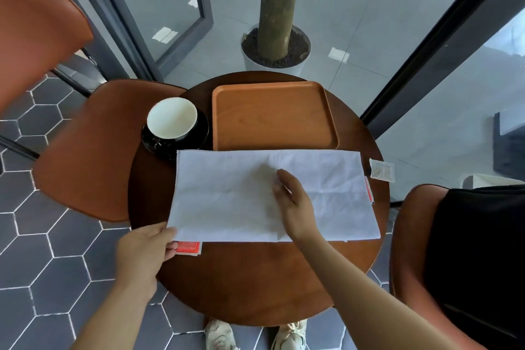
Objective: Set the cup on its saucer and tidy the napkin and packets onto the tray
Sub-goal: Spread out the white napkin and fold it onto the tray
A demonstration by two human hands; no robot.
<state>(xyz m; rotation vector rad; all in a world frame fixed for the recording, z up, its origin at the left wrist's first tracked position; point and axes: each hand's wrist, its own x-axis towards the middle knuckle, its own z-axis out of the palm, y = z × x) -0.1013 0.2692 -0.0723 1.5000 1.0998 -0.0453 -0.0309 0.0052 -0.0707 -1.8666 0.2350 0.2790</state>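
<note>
A white napkin lies spread flat across the middle of the round table. My left hand pinches its near left corner. My right hand rests flat on the napkin's middle, fingers apart. A white cup stands on a black saucer at the far left. The wooden tray sits beyond the napkin with nothing in it. A red packet pokes out under the napkin's near left corner. Another red packet shows at its right edge. A pale packet lies at the table's right rim.
The round wooden table is ringed by brown chairs, one at the left and one at the right with a black item on it. A potted tree trunk and glass walls stand behind. My shoes show below the table.
</note>
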